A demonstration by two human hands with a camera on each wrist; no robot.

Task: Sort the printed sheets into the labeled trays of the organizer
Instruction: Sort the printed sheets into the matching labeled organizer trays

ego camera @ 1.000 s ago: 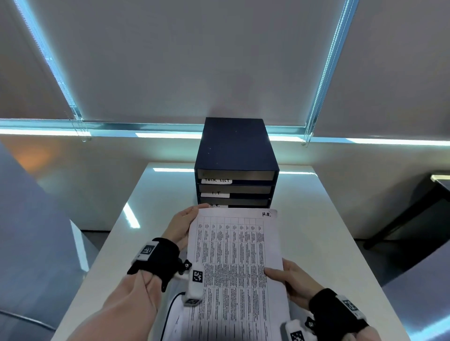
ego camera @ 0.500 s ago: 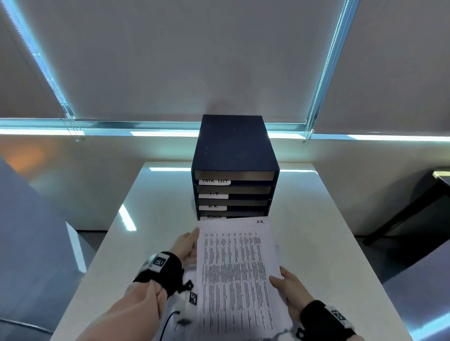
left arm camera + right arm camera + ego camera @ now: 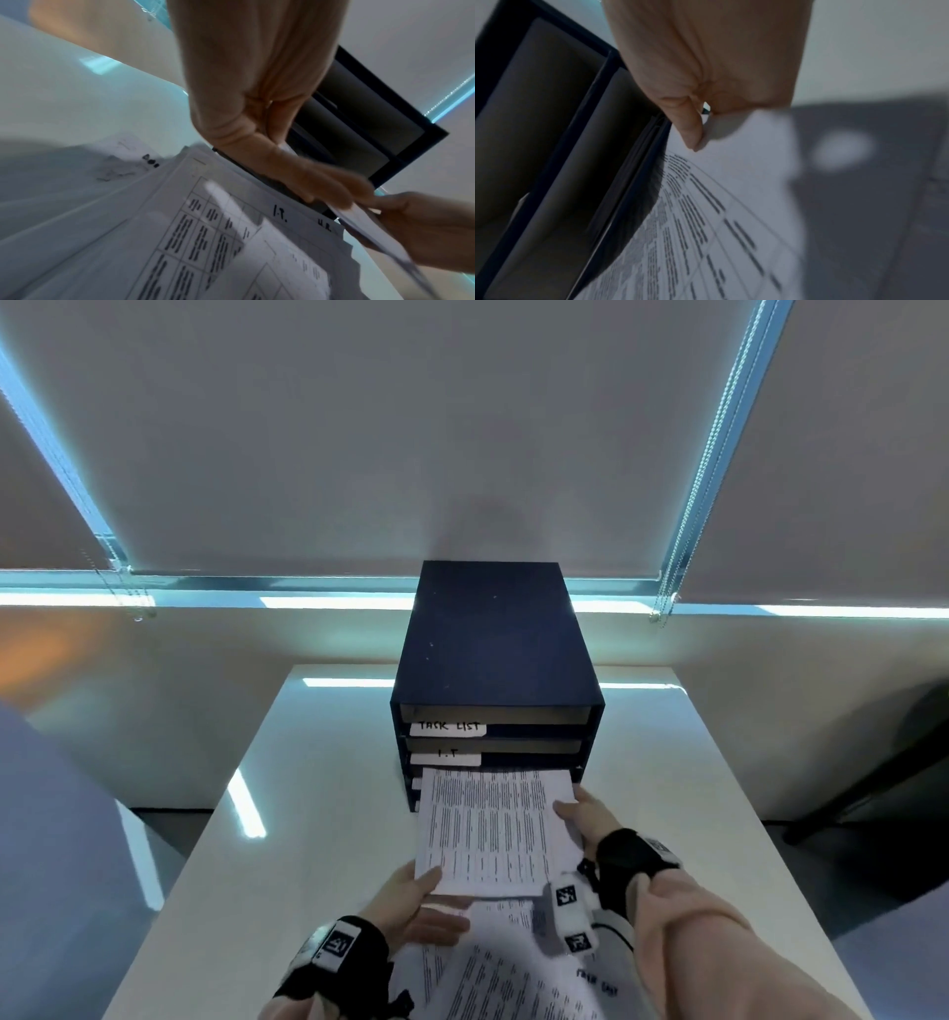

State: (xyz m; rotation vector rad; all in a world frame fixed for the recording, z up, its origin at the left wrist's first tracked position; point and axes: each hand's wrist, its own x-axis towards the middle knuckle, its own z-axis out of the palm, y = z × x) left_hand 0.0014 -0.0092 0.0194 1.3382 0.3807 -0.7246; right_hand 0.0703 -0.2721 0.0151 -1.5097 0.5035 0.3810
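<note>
A dark navy organizer [image 3: 495, 660] stands at the table's far middle, its top trays labeled "TASK LIST" [image 3: 448, 726] and "I.T" [image 3: 447, 755]. A printed sheet [image 3: 493, 829] lies nearly flat in front of it, its far edge at the third tray's mouth and covering the lower labels. My left hand [image 3: 413, 891] pinches the sheet's near left corner. My right hand [image 3: 585, 814] grips its right edge close to the organizer, thumb [image 3: 690, 125] on top. In the right wrist view the sheet [image 3: 731, 203] meets the tray fronts [image 3: 539, 142].
More printed sheets [image 3: 503, 968] lie spread on the white table [image 3: 318, 814] under my wrists; the left wrist view shows one marked "I.T." [image 3: 280, 213]. Closed roller blinds [image 3: 462, 428] hang behind the organizer. A dark desk leg [image 3: 873, 788] stands off to the right.
The sheet has gone forward and down from in front of me to the third tray's mouth. My left hand shifted from its far left side to its near corner; my right hand moved forward along the right edge.
</note>
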